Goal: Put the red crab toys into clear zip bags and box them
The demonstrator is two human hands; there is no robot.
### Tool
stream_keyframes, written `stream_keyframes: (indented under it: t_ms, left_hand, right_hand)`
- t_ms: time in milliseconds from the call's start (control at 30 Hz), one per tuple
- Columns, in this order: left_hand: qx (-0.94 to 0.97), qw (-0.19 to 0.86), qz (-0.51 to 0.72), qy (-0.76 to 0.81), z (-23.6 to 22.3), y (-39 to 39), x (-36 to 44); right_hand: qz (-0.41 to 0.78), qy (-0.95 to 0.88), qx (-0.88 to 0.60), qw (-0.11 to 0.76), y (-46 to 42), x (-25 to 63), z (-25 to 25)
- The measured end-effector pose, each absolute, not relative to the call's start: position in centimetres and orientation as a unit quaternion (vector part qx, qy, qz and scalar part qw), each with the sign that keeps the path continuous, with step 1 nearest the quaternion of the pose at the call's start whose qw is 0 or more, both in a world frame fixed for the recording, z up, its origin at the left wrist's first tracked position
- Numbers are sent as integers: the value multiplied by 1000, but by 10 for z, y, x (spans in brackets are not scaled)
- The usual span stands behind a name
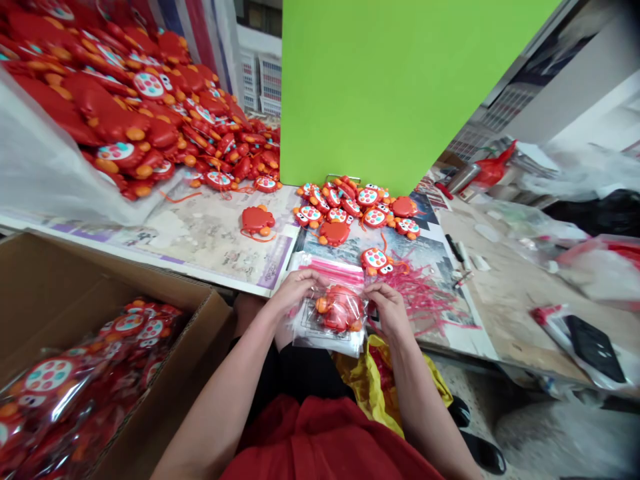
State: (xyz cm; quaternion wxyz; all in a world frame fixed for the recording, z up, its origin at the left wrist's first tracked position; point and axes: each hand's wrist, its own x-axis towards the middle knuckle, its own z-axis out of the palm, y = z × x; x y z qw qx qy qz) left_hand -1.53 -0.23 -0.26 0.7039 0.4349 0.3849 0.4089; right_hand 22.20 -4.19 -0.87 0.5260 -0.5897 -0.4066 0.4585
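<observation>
A red and orange turtle-shaped toy (341,308) lies inside a clear plastic bag (310,327) at the table's front edge. My left hand (301,288) pinches the bag's upper left side, and my right hand (386,303) pinches its upper right side. Under it is a stack of flat clear bags (345,270) with pink strips along the top. Just beyond my right hand, a loose toy (376,261) shows its white spotted face. Pink plastic strips (425,297) are strewn to the right of my hand.
A toy heap (345,200) sits before a green panel (390,87). More toys spill from a large white sack (60,153) at left. A cardboard box (200,320) holds bagged toys. A black phone (595,347) lies right; a yellow bag (367,387) hangs below the table.
</observation>
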Motion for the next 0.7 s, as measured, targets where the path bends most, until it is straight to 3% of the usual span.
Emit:
stream_keyframes:
  t_ms: [367, 500, 600, 700]
  left_hand:
    - [425, 673, 449, 406, -1, -7, -14]
    - [398, 678, 454, 420, -3, -6, -8]
    - [416, 654, 460, 432, -6, -6, -5]
    - [470, 599, 432, 484, -8, -8, 0]
  right_hand:
    - [457, -476, -581, 476, -45, 212, 9]
    - [263, -520, -581, 568, -40, 213, 39]
    - [97, -582, -561, 581, -43, 195, 73]
    - [72, -678, -464, 566, -59, 154, 105]
